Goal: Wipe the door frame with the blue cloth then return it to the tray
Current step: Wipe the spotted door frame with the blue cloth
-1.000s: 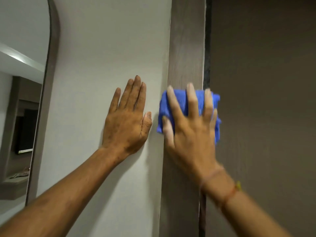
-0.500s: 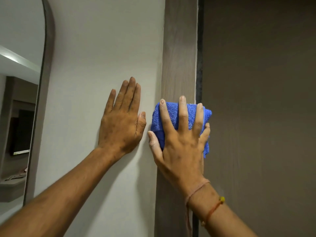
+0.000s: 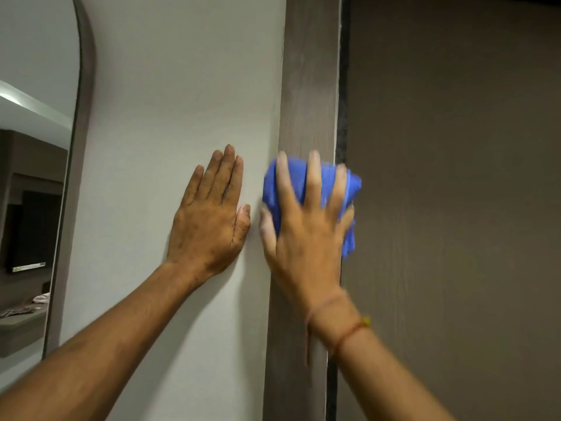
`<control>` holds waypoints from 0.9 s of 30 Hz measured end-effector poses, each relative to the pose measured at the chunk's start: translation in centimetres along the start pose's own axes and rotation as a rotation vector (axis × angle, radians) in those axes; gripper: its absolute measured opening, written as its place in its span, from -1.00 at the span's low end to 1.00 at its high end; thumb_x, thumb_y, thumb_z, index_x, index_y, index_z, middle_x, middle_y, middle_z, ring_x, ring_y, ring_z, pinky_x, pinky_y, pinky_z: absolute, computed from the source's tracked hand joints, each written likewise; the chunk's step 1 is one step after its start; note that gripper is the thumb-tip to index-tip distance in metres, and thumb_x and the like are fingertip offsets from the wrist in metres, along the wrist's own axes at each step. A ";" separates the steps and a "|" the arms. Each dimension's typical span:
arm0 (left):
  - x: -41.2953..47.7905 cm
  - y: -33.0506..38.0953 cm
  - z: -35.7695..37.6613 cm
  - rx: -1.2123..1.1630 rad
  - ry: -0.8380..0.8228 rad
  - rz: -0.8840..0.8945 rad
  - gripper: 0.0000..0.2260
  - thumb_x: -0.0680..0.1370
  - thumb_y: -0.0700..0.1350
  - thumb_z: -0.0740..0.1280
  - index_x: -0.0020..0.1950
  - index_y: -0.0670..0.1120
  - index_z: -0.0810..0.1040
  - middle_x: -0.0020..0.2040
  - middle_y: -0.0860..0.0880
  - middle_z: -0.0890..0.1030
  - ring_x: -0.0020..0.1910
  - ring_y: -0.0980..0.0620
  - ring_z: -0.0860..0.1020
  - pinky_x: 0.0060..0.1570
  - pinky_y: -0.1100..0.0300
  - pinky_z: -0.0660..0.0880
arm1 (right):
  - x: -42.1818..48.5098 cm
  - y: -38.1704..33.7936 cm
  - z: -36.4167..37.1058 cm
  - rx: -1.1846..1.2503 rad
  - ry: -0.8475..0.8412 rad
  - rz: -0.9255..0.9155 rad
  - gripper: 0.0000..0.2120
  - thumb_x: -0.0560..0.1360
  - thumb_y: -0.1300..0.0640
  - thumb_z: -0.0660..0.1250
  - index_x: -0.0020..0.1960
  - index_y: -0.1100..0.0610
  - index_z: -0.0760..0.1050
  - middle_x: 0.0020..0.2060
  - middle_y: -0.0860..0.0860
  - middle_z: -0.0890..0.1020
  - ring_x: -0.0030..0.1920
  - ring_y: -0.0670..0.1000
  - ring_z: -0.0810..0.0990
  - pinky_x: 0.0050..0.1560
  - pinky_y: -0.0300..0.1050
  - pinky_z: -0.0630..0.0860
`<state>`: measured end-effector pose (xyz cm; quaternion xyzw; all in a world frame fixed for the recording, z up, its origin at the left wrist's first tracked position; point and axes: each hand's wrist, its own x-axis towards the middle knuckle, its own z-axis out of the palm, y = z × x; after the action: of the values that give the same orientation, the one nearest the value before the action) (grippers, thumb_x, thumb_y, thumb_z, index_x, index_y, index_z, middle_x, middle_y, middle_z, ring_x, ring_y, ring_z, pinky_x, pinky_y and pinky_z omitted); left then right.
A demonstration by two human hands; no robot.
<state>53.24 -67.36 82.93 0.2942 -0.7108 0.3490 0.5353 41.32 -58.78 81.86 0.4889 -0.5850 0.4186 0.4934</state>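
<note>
One view only, head cam. My right hand (image 3: 306, 232) presses the folded blue terry cloth (image 3: 352, 189) flat against the grey-brown wood-grain door frame (image 3: 309, 86), fingers spread over it, palm pinning it rather than a closed grasp. Versus half a second ago the cloth sits higher on the frame and hand and cloth are motion-blurred, so I read this as a fresh upstroke; wiping is mid-pass, not finished. My left hand (image 3: 209, 223) lies open and flat on the white wall (image 3: 182, 86), holding nothing, unchanged. Tray not in view.
</note>
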 end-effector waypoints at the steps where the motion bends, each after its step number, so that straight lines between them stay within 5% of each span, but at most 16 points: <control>1: 0.0 0.0 0.0 0.002 0.005 -0.001 -0.42 0.56 0.03 -0.07 0.52 -0.15 -0.13 0.56 -0.12 -0.08 0.53 -0.01 -0.13 0.50 0.04 -0.12 | -2.5 0.0 0.2 -0.013 -0.021 0.000 -0.38 0.50 -0.20 0.10 0.50 -0.07 0.02 0.51 0.17 0.15 0.47 0.36 0.03 0.20 0.53 0.27; 5: 0.0 0.1 0.1 0.007 0.010 0.007 -0.42 0.56 0.03 -0.05 0.52 -0.15 -0.12 0.56 -0.13 -0.07 0.53 -0.01 -0.12 0.50 0.02 -0.09 | -4.3 0.7 0.3 -0.027 -0.079 -0.039 -0.38 0.48 -0.20 0.09 0.49 -0.07 0.08 0.47 0.19 0.24 0.43 0.37 0.13 0.14 0.52 0.37; 13: -0.2 -0.1 0.4 0.034 0.012 -0.012 -0.42 0.56 0.04 -0.05 0.52 -0.13 -0.14 0.56 -0.12 -0.08 0.53 -0.01 -0.14 0.50 0.02 -0.10 | 11.0 0.4 -1.5 -0.033 0.006 -0.036 -0.39 0.53 -0.17 0.07 0.51 -0.07 -0.05 0.52 0.17 0.05 0.46 0.37 -0.05 0.26 0.55 0.18; 18: -0.2 -0.1 0.4 0.034 0.003 -0.004 -0.43 0.56 0.04 -0.07 0.52 -0.13 -0.12 0.56 -0.13 -0.06 0.53 -0.02 -0.12 0.50 0.03 -0.11 | 4.3 -0.4 0.0 0.021 0.063 0.025 -0.35 0.50 -0.16 0.11 0.51 -0.06 -0.04 0.52 0.17 0.05 0.47 0.38 -0.05 0.26 0.56 0.17; 22: -0.3 0.1 0.1 0.034 -0.007 -0.008 -0.43 0.56 0.01 -0.04 0.52 -0.15 -0.10 0.56 -0.13 -0.05 0.53 -0.02 -0.10 0.50 0.03 -0.09 | -4.0 -0.1 0.3 0.019 -0.045 0.013 -0.36 0.49 -0.18 0.10 0.50 -0.06 0.02 0.50 0.19 0.15 0.46 0.37 0.03 0.19 0.55 0.27; 27: -0.3 0.1 0.3 0.025 -0.010 -0.015 -0.43 0.56 0.04 -0.07 0.52 -0.13 -0.12 0.56 -0.11 -0.06 0.53 0.00 -0.12 0.50 0.05 -0.10 | 2.7 0.4 -0.4 0.027 -0.029 -0.045 -0.36 0.50 -0.19 0.08 0.50 -0.08 -0.05 0.52 0.17 0.06 0.46 0.39 -0.02 0.23 0.56 0.21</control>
<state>53.13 -67.51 82.59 0.3078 -0.7067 0.3526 0.5305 40.90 -58.71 84.58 0.5146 -0.5753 0.4081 0.4875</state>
